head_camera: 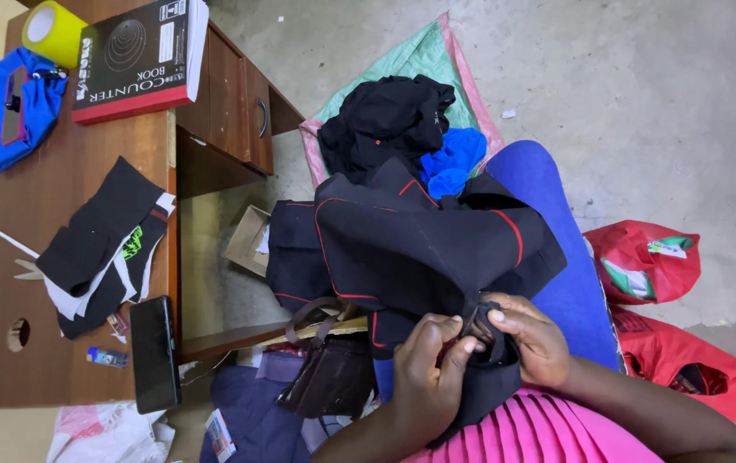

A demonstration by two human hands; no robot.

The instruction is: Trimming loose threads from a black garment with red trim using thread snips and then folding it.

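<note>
A black garment with red piping (419,244) lies bunched across the person's lap, spreading toward 12 o'clock over a blue cushion. Its lower edge, at 6 o'clock, is gathered into tight folds and pinched up off the lap.

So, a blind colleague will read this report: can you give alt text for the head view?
Both hands, left hand and right hand, pinch a black garment with red piping over a lap in a pink pleated skirt. At left, a wooden desk holds fabric pieces and a phone.
</note>
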